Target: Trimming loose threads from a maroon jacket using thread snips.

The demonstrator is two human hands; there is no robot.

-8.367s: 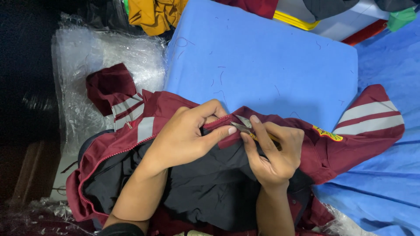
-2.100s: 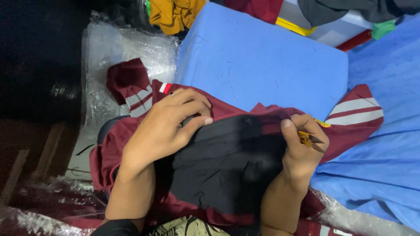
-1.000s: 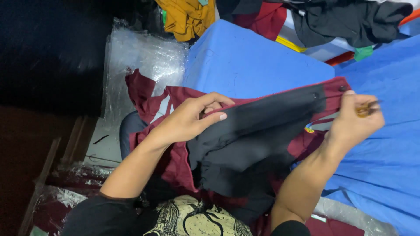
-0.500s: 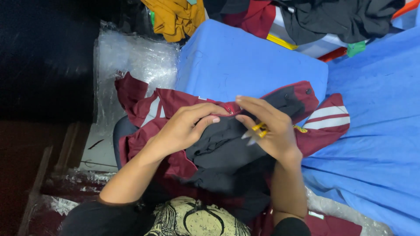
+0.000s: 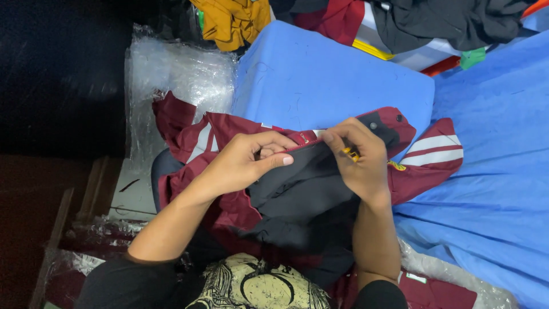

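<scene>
Since half a second back, your hands have slid up along the jacket's edge and the camera has settled, so the seam is easier to see. Your left hand is pinching the maroon edge of the maroon jacket, thumb and forefinger pressed together on the fabric, other fingers curled under. Your right hand sits just beside it, fingers closed over the same edge, with a small yellow tool tucked in the grip; can't tell what kind.

That edge runs left to right between your two hands, roughly level, and the stretch between them is short, so both hands are about equally close to it. The black lining hangs below toward your lap.

The jacket is draped over the front of a blue padded block. Clear plastic bags lie to the left, empty as far as I can see. A pile of clothes sits behind the block.
</scene>
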